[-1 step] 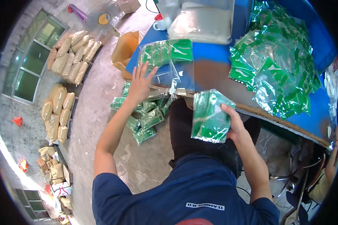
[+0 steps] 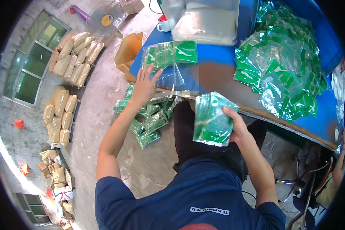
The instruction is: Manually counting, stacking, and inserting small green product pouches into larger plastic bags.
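Observation:
A fanned stack of green-and-clear plastic packets [image 2: 212, 122] is gripped in my right hand [image 2: 237, 124], thumb on top, above my lap just off the table edge. My left hand [image 2: 145, 86] has its fingers apart and lies over the near left part of a large clear plastic bag [image 2: 176, 78]. That bag is flat on the blue table [image 2: 214, 53]. Several green packets [image 2: 186, 51] lie side by side at its far end, seemingly inside it. On the right side of the table spreads a big loose heap of similar green packets [image 2: 283, 65].
A pile of clear bags [image 2: 205, 25] lies at the back beside a white cup [image 2: 163, 25] with red on it. Filled green bundles [image 2: 153, 120] are on the floor by the table. A cardboard box [image 2: 128, 51], a fan [image 2: 106, 19] and stacked sacks [image 2: 57, 103] stand left. Another person's arm [image 2: 339, 168] shows far right.
My right hand and its stack have shifted slightly left. My left hand has drawn a little nearer to me over the bag.

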Demonstrator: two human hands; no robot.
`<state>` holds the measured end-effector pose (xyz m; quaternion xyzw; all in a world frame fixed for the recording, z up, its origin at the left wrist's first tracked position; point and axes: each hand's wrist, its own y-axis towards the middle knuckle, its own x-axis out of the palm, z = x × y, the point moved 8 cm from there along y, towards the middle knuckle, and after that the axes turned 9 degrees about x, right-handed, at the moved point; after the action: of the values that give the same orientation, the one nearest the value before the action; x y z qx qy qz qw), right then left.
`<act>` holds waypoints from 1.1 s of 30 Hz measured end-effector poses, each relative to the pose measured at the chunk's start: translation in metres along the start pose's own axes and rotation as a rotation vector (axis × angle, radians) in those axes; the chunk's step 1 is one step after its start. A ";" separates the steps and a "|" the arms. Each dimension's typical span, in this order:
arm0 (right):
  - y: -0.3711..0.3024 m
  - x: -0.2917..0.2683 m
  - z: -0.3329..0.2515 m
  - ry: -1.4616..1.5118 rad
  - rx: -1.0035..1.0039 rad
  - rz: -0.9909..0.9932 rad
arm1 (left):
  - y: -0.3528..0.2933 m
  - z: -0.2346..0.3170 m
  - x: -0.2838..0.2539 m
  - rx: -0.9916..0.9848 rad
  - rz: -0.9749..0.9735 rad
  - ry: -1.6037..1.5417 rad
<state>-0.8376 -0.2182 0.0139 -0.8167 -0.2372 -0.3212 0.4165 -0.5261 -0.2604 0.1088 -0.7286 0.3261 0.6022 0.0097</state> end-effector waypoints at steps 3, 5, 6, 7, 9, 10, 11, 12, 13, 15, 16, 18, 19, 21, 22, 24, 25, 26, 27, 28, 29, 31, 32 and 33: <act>0.006 0.016 0.008 -0.035 -0.012 -0.004 | 0.005 0.002 0.016 0.078 -0.022 -0.072; 0.006 0.020 0.006 -0.021 -0.049 -0.008 | -0.003 -0.001 0.014 0.064 -0.007 -0.104; 0.005 0.021 0.002 -0.053 -0.082 -0.011 | -0.006 -0.004 0.014 0.043 0.003 -0.138; 0.003 0.023 0.001 -0.081 -0.115 -0.015 | -0.005 -0.004 0.011 0.051 0.002 -0.137; 0.003 0.024 0.001 -0.062 -0.095 -0.015 | -0.002 -0.005 -0.004 0.051 0.096 -0.064; 0.004 0.025 0.000 -0.063 -0.090 -0.027 | 0.001 -0.006 -0.005 0.055 0.097 -0.060; 0.005 0.025 0.000 -0.064 -0.086 -0.039 | 0.006 -0.004 -0.004 0.082 0.099 -0.069; 0.006 0.026 0.000 -0.063 -0.091 -0.042 | 0.011 -0.002 -0.004 0.110 0.101 -0.079; 0.007 0.029 -0.001 -0.068 -0.121 -0.052 | 0.016 0.001 -0.004 0.119 0.104 -0.077; 0.010 0.033 -0.004 -0.068 -0.161 -0.061 | 0.029 0.007 -0.003 0.137 0.124 -0.177; 0.011 0.033 -0.013 -0.132 -0.261 -0.026 | 0.037 0.011 -0.005 0.111 0.128 -0.196; 0.004 0.047 -0.033 -0.236 -0.399 0.018 | 0.054 0.029 -0.021 0.109 0.161 -0.234; 0.006 0.046 -0.043 -0.306 -0.474 0.050 | 0.064 0.039 -0.033 0.095 0.199 -0.267; 0.004 0.052 -0.060 -0.304 -0.505 0.022 | 0.082 0.061 -0.044 0.089 0.203 -0.314; 0.005 0.051 -0.069 -0.305 -0.508 0.027 | 0.089 0.067 -0.047 0.060 0.191 -0.366; 0.004 0.043 -0.082 -0.305 -0.505 0.053 | 0.096 0.071 -0.040 0.006 0.108 -0.402; 0.001 0.039 -0.085 -0.308 -0.504 0.059 | 0.097 0.078 -0.047 0.005 0.110 -0.409; -0.003 0.030 -0.089 -0.301 -0.496 0.098 | 0.098 0.078 -0.055 -0.146 0.134 -0.569; -0.007 0.022 -0.093 -0.294 -0.487 0.139 | 0.094 0.080 -0.054 -0.298 0.154 -0.729; -0.014 0.024 -0.093 -0.314 -0.500 0.144 | 0.080 0.088 -0.046 -0.376 0.261 -1.091; -0.016 0.022 -0.089 -0.316 -0.494 0.155 | 0.070 0.103 -0.038 -0.381 0.259 -1.102; -0.021 0.031 -0.081 -0.467 -0.506 0.054 | 0.053 0.145 0.003 -0.676 0.288 -1.906; -0.026 0.034 -0.077 -0.547 -0.507 0.098 | 0.052 0.163 0.011 -0.758 0.303 -1.965; -0.033 0.039 -0.076 -0.553 -0.493 0.109 | 0.052 0.180 0.016 -0.844 0.319 -2.023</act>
<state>-0.8576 -0.2591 0.0940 -0.9598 -0.2126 -0.1135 0.1441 -0.7073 -0.2360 0.0648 0.2051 0.0265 0.9768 -0.0552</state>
